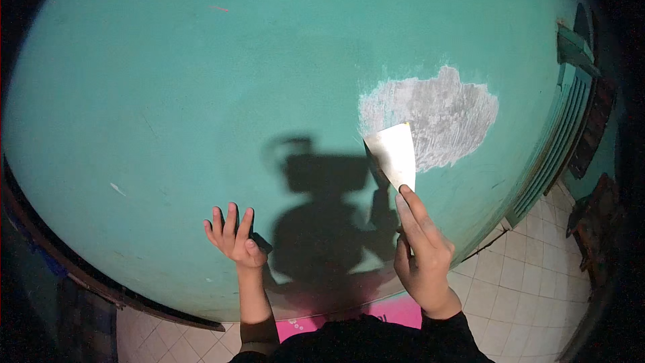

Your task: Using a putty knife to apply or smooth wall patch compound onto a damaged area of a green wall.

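Note:
My right hand (424, 249) grips a putty knife with a broad pale metal blade (395, 151); the fingers hide its handle. The blade's wide edge meets the lower left part of a bare grey patch (457, 117), where paint is gone from the green wall (168, 81). Ragged pale scrape marks rim that patch. Lower and to the left, my left hand (232, 236) is raised with fingers spread, holding nothing. It is close to the wall; whether it touches the surface I cannot tell.
A green louvred shutter (554, 141) stands at the right. Light floor tiles (507, 262) show below, with a dark wooden piece of furniture (598, 228) at the far right. A dark curved edge (101, 282) runs along the lower left. Bright pink material (396, 310) lies below the wall.

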`<state>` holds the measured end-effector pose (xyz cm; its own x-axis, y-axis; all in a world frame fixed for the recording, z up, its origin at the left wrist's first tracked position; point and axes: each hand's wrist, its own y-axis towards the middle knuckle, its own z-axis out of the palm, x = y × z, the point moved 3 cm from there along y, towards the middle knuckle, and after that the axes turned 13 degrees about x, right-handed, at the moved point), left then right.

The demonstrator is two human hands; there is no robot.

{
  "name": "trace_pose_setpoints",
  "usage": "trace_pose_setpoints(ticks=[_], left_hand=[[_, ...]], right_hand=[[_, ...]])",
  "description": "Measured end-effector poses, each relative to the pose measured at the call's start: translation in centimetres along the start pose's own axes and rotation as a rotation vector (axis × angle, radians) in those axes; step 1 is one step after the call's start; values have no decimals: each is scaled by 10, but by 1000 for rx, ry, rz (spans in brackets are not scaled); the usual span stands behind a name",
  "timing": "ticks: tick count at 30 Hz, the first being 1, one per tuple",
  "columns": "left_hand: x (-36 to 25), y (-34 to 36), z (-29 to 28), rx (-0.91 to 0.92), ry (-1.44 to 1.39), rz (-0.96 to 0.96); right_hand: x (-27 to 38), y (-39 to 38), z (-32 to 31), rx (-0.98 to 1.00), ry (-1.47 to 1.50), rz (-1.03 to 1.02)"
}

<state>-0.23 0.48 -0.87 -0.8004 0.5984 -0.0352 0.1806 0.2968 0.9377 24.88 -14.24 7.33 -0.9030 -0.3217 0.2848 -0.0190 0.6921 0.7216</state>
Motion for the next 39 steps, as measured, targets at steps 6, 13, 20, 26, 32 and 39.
trace_pose_setpoints(ticks=[6,13,20,26,32,39], left_hand=[[-1,-2,0,-12,-9,-5],[-4,-1,3,-17,-2,-1],[-4,1,6,-12,8,6],[-2,-1,5,6,2,0],[1,-3,7,-9,1,-4],[-2,-1,6,-17,2,-8]], right_hand=[[-3,-1,4,-15,31,-28],[-8,1,7,-38,22,-52],[-5,8,2,-28,51,-8],[-4,9,5,-34,15,-13],[-5,8,6,-24,6,-29],[-3,8,-2,6,44,-12]])
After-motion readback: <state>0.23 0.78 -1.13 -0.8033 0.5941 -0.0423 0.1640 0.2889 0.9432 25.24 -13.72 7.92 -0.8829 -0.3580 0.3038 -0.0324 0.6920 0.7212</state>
